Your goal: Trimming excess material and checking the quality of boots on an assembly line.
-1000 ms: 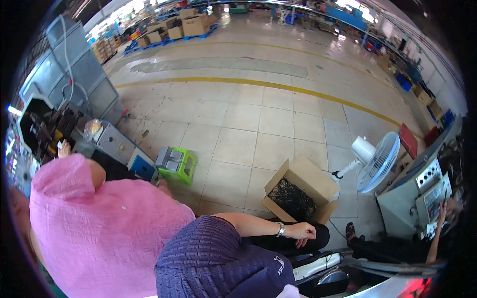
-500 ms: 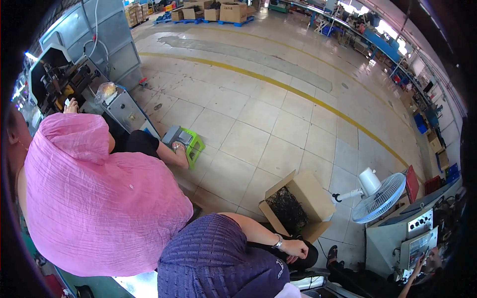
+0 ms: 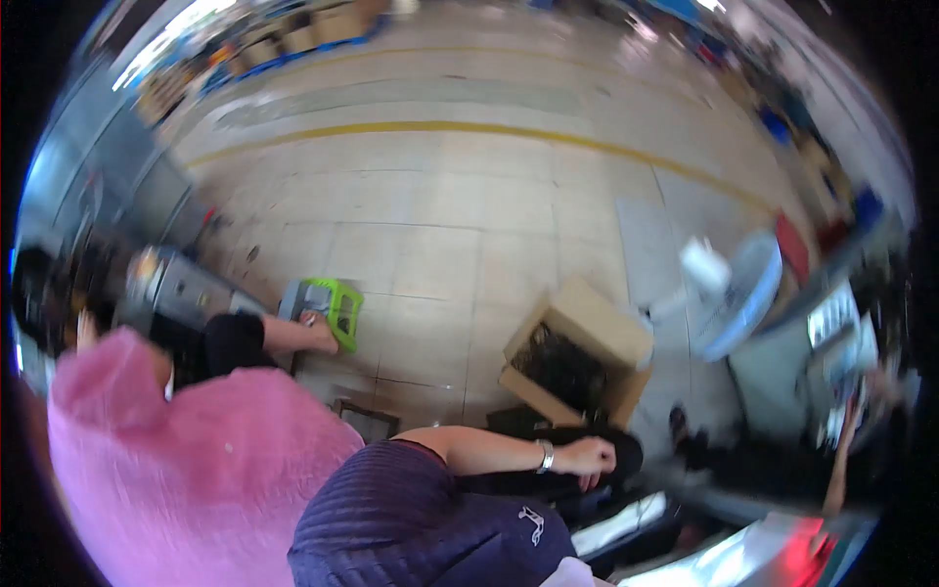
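My left hand (image 3: 587,460) lies on my dark-trousered knee, with a metal watch (image 3: 545,456) on its wrist. Its fingers curl loosely downward, slightly blurred, and nothing shows in them. Just beyond the knee stands an open cardboard box (image 3: 581,338) holding a tangle of dark, thin strands (image 3: 559,367). A navy ribbed sleeve (image 3: 367,489) covers my upper arm. No hand that I can tell to be my right one shows. A red-lit patch (image 3: 807,550) at the lower right is too smeared to make out.
Close on my left sits a person in pink (image 3: 196,460), one foot on a green-framed pedal (image 3: 342,313) by a machine. A white fan (image 3: 748,293) stands beyond the box. Another person's forearm (image 3: 839,465) is at the right, near a pale machine. A yellow line (image 3: 430,127) crosses the tiled floor.
The whole view has swung and blurred. More of the lower-right work area and its red glow shows. My left hand stays on the knee, its fingers hanging slightly looser.
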